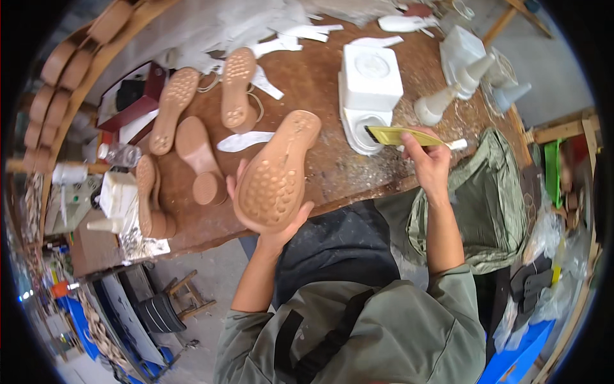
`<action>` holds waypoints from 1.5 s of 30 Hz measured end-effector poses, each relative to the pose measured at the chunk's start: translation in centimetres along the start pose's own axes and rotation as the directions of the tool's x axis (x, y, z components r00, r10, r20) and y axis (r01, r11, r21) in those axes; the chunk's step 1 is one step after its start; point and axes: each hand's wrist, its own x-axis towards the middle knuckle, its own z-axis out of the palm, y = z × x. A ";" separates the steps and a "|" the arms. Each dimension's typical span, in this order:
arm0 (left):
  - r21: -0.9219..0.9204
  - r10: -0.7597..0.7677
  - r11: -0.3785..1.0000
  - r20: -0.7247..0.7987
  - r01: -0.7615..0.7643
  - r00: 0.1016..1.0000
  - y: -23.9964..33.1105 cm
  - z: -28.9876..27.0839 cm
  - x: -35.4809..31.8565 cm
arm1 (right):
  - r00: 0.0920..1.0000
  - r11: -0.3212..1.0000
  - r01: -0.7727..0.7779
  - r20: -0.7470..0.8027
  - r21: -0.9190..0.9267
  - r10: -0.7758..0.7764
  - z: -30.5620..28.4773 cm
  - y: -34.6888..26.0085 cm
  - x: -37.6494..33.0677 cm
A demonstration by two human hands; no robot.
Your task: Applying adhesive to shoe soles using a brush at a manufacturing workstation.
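My left hand [284, 233] grips a tan shoe sole [272, 182] from below, its dimpled face turned up and its narrow heel end pointing away. Fingers show along the sole's left edge, the thumb at its right. In my right hand [430, 168] is a flat yellow-handled brush [395, 136], tilted to the left. Its dark bristles are over the round mouth of a white plastic glue pot [374, 80], at the pot's near end. Whether the bristles touch the contents I cannot tell. Several more tan soles [176, 105] lie on the workbench [307, 70], left of the held one.
White cut pieces [281, 46] lie along the bench's back. Pale cone-topped bottles [441, 102] stand at the right, near an open green bag [476, 205]. At left are a dark red box [137, 96], a clear bottle [119, 155] and a shelf of soles [57, 64].
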 end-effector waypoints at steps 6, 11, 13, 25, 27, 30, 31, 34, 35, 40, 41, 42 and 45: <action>0.574 -0.073 0.817 0.193 -0.052 0.979 1.8 0.1 -2.1 | 0.996 0.955 0.094 0.022 -0.282 -0.091 0.7 0.7 -0.6; 0.342 0.068 0.929 0.223 -0.143 0.973 0.3 0.4 -4.8 | 0.994 0.936 0.109 0.026 -0.334 -0.106 0.9 1.0 -0.5; 0.396 -0.021 0.915 0.229 -0.073 0.973 0.5 0.6 -5.3 | 0.996 0.933 0.088 0.039 -0.350 -0.080 0.9 1.4 -0.4; 0.500 -0.131 0.859 0.424 -0.111 0.896 0.2 -0.5 -6.2 | 0.995 0.942 0.093 0.074 -0.322 -0.073 1.5 1.4 0.1; 0.563 -0.144 0.803 0.503 -0.197 0.852 0.1 -0.6 -6.3 | 0.997 0.949 0.056 0.068 -0.312 -0.037 1.6 1.6 0.1; 0.629 -0.179 0.703 0.609 -0.333 0.772 -0.1 -0.5 -6.3 | 0.993 0.981 -0.089 0.055 -0.171 0.100 1.5 1.5 0.5; 0.642 -0.196 0.666 0.641 -0.379 0.742 -0.1 -0.5 -6.2 | 0.978 0.979 -0.198 0.063 -0.039 0.200 1.3 1.4 0.6; 0.654 -0.197 0.624 0.661 -0.427 0.725 -0.7 -0.4 -6.3 | 0.968 0.952 -0.250 0.078 0.177 0.240 0.2 1.5 1.2; 0.657 -0.178 0.620 0.650 -0.429 0.738 -1.0 -0.3 -6.5 | 0.976 0.960 -0.219 0.056 0.173 0.212 0.2 1.3 1.1; 0.665 -0.089 0.609 0.598 -0.432 0.796 -2.2 0.0 -7.4 | 0.998 0.997 -0.060 0.034 -0.040 0.061 0.8 1.0 0.4; 0.666 -0.070 0.608 0.587 -0.432 0.806 -2.4 0.0 -7.6 | 0.999 0.994 -0.003 0.050 -0.113 0.008 1.0 1.2 0.3; 0.668 -0.051 0.605 0.575 -0.433 0.817 -2.7 0.1 -7.7 | 0.999 0.994 -0.003 0.050 -0.114 0.009 1.1 1.4 0.3; 0.673 -0.011 0.599 0.549 -0.434 0.836 -2.9 0.3 -7.7 | 0.996 0.967 0.074 0.068 -0.242 -0.059 1.3 1.6 0.3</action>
